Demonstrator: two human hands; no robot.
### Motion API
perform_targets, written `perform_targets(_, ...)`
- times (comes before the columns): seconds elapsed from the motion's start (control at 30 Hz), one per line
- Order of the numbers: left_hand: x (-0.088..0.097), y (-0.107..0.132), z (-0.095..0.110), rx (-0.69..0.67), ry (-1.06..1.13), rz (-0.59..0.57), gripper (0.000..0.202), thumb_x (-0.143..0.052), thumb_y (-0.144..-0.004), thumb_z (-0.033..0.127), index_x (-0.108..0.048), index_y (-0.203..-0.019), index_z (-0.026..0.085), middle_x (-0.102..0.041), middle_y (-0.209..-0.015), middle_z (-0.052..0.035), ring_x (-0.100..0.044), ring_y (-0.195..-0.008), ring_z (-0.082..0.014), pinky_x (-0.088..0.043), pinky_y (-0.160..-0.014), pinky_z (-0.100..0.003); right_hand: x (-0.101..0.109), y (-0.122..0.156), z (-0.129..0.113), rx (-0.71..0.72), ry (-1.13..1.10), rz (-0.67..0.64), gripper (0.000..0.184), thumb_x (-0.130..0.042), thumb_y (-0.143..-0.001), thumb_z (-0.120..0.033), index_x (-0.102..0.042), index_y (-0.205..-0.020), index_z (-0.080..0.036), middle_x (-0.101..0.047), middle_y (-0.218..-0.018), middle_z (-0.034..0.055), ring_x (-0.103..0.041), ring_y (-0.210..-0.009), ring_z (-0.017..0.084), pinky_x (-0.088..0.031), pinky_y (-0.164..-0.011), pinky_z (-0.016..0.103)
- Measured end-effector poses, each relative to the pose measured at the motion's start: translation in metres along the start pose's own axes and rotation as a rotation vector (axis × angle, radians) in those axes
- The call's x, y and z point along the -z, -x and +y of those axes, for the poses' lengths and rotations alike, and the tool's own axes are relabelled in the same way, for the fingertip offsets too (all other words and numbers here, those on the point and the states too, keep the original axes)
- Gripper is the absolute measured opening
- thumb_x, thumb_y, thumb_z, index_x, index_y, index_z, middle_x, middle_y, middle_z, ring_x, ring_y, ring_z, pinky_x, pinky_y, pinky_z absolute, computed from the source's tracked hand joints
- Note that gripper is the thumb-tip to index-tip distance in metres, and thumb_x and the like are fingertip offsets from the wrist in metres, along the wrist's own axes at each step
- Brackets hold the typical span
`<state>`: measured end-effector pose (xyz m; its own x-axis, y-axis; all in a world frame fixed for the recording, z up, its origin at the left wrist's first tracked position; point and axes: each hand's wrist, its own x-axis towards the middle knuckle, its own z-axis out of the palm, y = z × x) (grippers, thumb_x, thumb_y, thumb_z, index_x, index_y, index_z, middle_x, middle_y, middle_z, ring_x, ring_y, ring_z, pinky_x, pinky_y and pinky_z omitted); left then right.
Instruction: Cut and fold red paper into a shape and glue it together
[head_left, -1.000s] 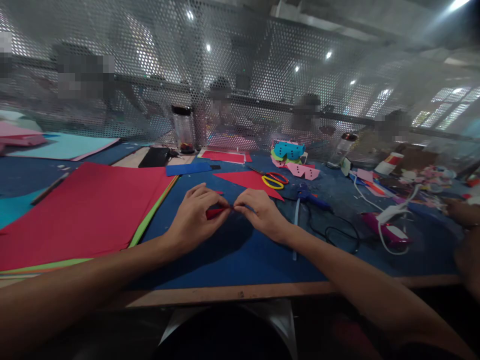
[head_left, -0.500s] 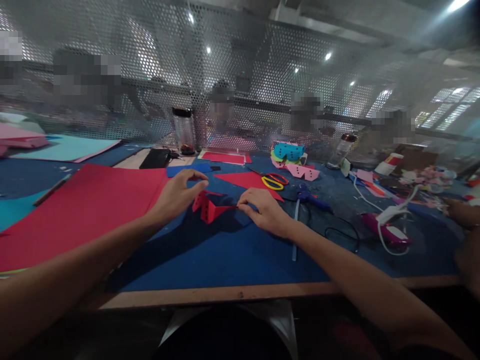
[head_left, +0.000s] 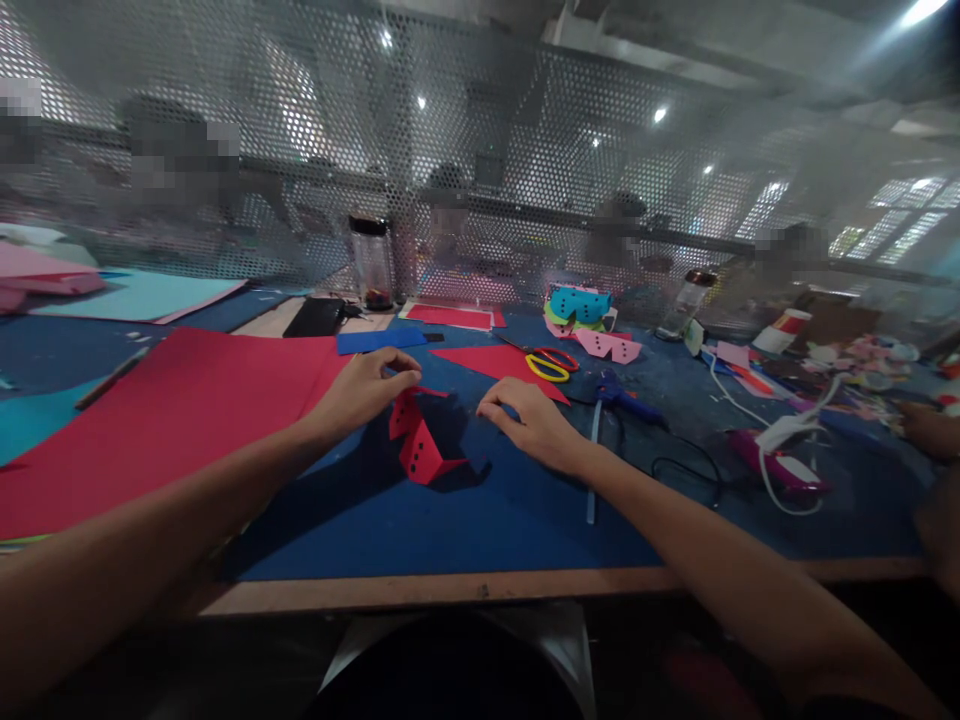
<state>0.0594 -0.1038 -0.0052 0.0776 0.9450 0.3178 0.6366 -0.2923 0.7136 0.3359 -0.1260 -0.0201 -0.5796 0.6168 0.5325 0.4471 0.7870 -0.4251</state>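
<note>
A folded red paper mask (head_left: 421, 452) with small dark holes stands tilted above the blue tabletop, between my two hands. My left hand (head_left: 367, 388) has its curled fingers and thumb at the mask's upper left end, apparently pinching it; the exact contact is partly hidden behind the thumb. To the right, my right hand (head_left: 531, 425) is held in a closed pinch with nothing visible in it, apart from the mask's free tip. Just beyond that hand lie a red paper sheet (head_left: 487, 366) and scissors (head_left: 549, 367) with red and yellow handles.
A large red sheet (head_left: 195, 410) covers the left side. A blue glue gun (head_left: 626, 398) with a clear stick lies right, near a purple glue gun (head_left: 780, 462). Finished masks (head_left: 579, 303), a jar (head_left: 371, 262) and a bottle (head_left: 686, 303) stand before the perforated screen.
My right hand has let go of the mask's tip. That end of the mask has swung down and toward me. Both hands have stayed nearly in place.
</note>
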Motion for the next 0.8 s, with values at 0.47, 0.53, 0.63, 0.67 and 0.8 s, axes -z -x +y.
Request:
perform_targets(0.47,0.0058,-0.0013,0.0045,0.227,0.133,-0.296,0.034,-0.072,-0.071,0.054,-0.071,-0.083,0.022,-0.075,-0.081,-0.0042,-0.067,-0.075,-0.0211,-0.047,-0.057,-0.026,-0.0012,-0.0007,-0.0011,-0.037,-0.013,-0.005,0.018,-0.056,-0.104,-0.028,-0.068,-0.095,-0.019,-0.072,-0.098,0.0059,-0.065,-0.094,0.018,-0.047,-0.086,0.032)
perform_targets(0.53,0.0046,-0.0017,0.0015,0.216,0.136,-0.301,0.03,-0.071,-0.073,0.051,-0.071,-0.082,0.022,-0.078,-0.084,-0.0048,-0.067,-0.074,-0.0204,-0.044,-0.055,-0.025,-0.0014,-0.0011,-0.0013,-0.041,-0.017,-0.006,0.017,-0.056,-0.103,-0.027,-0.068,-0.095,-0.019,-0.072,-0.098,0.0058,-0.065,-0.094,0.018,-0.048,-0.087,0.032)
perform_targets(0.63,0.0015,-0.0022,-0.0025,0.199,0.144,-0.3,0.025,-0.069,-0.074,0.047,-0.069,-0.08,0.023,-0.079,-0.082,-0.0046,-0.067,-0.072,-0.0195,-0.041,-0.054,-0.026,-0.0008,-0.0019,-0.0029,-0.055,-0.029,-0.013,0.017,-0.056,-0.103,-0.026,-0.068,-0.095,-0.019,-0.071,-0.097,0.0057,-0.065,-0.093,0.018,-0.048,-0.087,0.032)
perform_targets(0.67,0.0006,-0.002,-0.0026,0.192,0.147,-0.299,0.024,-0.069,-0.074,0.046,-0.069,-0.079,0.023,-0.079,-0.081,-0.0043,-0.067,-0.072,-0.0195,-0.041,-0.055,-0.026,-0.0005,-0.002,-0.0038,-0.062,-0.036,-0.014,0.016,-0.056,-0.103,-0.026,-0.068,-0.095,-0.019,-0.071,-0.097,0.0057,-0.065,-0.093,0.018,-0.048,-0.087,0.032)
perform_targets(0.8,-0.0019,0.0037,0.0058,0.143,0.214,-0.263,0.021,-0.068,-0.074,0.042,-0.067,-0.078,0.022,-0.077,-0.075,-0.0023,-0.068,-0.072,-0.0195,-0.043,-0.058,-0.026,-0.0002,-0.0018,-0.0069,-0.101,-0.074,-0.005,0.012,-0.058,-0.101,-0.023,-0.069,-0.098,-0.019,-0.071,-0.099,0.006,-0.066,-0.097,0.019,-0.049,-0.091,0.033)
